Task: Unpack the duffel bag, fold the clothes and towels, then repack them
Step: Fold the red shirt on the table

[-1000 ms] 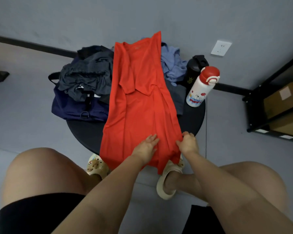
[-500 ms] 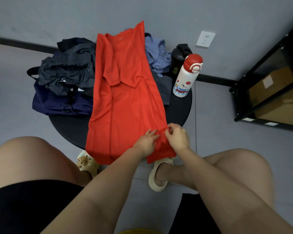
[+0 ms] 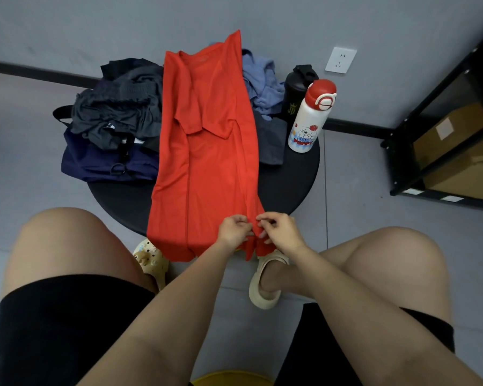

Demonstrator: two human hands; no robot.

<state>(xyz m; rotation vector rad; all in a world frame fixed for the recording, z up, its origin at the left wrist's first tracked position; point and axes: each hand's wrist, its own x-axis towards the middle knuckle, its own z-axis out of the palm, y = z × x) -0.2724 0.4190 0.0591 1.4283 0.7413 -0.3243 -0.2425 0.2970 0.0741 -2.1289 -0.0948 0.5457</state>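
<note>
A red T-shirt lies lengthwise over the round black table, both sides folded inward, its hem hanging off the near edge. My left hand and my right hand sit close together at the hem's right corner, each pinching the red fabric. A navy duffel bag sits on the table's left side with dark grey clothes heaped on it. A light blue garment lies crumpled behind the shirt on the right, and a dark grey folded piece lies beside it.
A white bottle with a red cap and a black shaker bottle stand at the table's right rim. A black shelf with cardboard boxes is at the right. My knees and sandalled feet are under the near edge.
My right hand has slid left along the hem to meet my left hand, and both now pinch the shirt's lower right corner. The camera view shifted slightly.
</note>
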